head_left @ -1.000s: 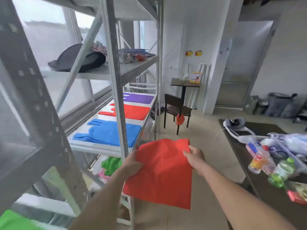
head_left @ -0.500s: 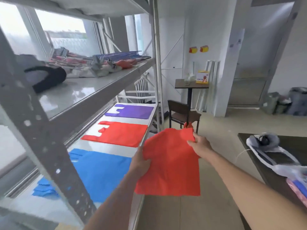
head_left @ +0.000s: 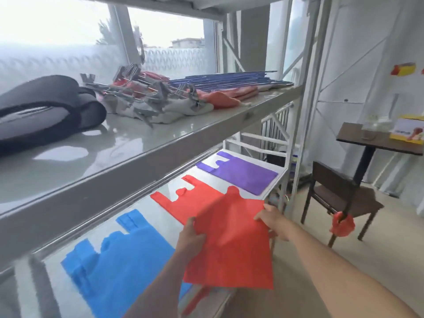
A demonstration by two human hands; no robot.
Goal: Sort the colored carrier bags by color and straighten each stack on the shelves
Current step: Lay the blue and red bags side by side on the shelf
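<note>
I hold a red carrier bag [head_left: 231, 244] flat in the air over the front edge of the middle shelf [head_left: 158, 189]. My left hand [head_left: 191, 237] grips its left edge and my right hand [head_left: 271, 218] grips its upper right corner. Its far corner overlaps the red stack [head_left: 181, 200] that lies on the shelf. A blue stack [head_left: 114, 269] lies to the near side of the red one, and a purple stack [head_left: 241, 173] lies beyond it. The held bag hides the near part of the red stack.
The upper shelf [head_left: 160, 136] carries a black cushion [head_left: 43, 109], a heap of clip hangers with pink and white cloth [head_left: 160, 97] and blue rods [head_left: 229, 80]. To the right stand a dark chair [head_left: 337, 196] with a red bag hanging [head_left: 341, 224] and a small table [head_left: 376, 138].
I have moved closer to the shelves and my view has risen. Both hands have carried the red bag forward and left, from beside the shelf to over the red stack.
</note>
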